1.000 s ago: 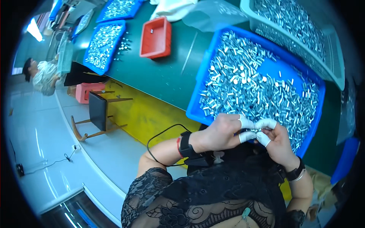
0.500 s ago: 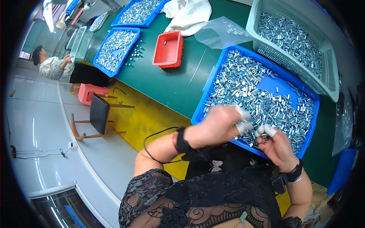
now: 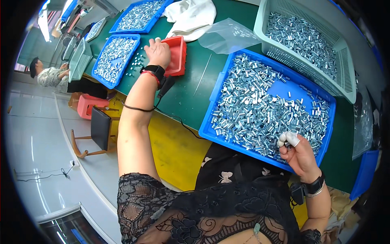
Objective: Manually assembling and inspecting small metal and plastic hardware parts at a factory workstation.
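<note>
My left hand (image 3: pixel 158 53) is stretched out over the left side of the small red bin (image 3: pixel 177 67), beside small metal pieces (image 3: pixel 137 65) scattered on the table. Its fingers look apart, with a white finger cover on one tip; anything under the palm is hidden. At the near right edge of a big blue tray (image 3: pixel 208 122), my right hand (image 3: pixel 302 158) is closed in a pinch. Short metal sleeves (image 3: pixel 287 143) show between its white-covered fingertips. Many loose metal sleeves (image 3: pixel 243 97) fill the tray, apart from a bare blue patch toward the back.
A pale green basket (image 3: pixel 300 69) of metal parts stands behind the tray. Two blue trays (image 3: pixel 95 73) of parts, a white cloth (image 3: pixel 191 16) and a clear plastic bag (image 3: pixel 227 36) lie farther back. A thin rod (image 3: pixel 202 75) rests mid-table. Another person (image 3: pixel 50 77) works at far left.
My left hand has moved from the big blue tray up and left to the red bin. The right hand stays pinched over the tray's near edge. The view has shifted slightly.
</note>
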The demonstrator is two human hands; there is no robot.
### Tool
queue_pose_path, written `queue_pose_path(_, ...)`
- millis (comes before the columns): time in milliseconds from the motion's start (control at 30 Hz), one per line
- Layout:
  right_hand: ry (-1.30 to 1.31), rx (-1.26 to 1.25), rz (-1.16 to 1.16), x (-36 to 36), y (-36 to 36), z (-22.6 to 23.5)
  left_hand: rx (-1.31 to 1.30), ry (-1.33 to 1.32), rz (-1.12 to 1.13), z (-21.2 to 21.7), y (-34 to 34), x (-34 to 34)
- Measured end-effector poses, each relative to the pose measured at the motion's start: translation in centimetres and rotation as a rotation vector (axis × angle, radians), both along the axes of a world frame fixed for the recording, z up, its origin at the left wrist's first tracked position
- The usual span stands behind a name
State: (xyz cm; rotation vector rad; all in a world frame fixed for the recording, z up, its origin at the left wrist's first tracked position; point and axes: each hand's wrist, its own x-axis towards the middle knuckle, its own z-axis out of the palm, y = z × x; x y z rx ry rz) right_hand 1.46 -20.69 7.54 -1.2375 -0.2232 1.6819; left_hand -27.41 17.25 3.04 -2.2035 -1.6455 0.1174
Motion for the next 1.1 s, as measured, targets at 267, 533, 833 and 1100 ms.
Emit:
queue_pose_path(267,-0.022,-0.007,-0.003,0.2,-0.2,-0.3,-0.082,0.007,0.198,-1.0,1.6,0.7)
queue_pose_path(533,-0.04,-0.039,-0.036,0.5,0.6,-0.3,-0.12,-0.308,0.285,-2.2,3.7,0.2)
queue_pose_path(833,-0.037,-0.012,0.001,0.7,0.4,-0.8,0.129,-0.244,0.059,-2.9,2.6,-0.7)
queue_pose_path(1100,-0.046,-0.015,0.015,0.3,0.1,-0.9,-0.689,-1.495,0.062,2.6,-4.7,-1.5)
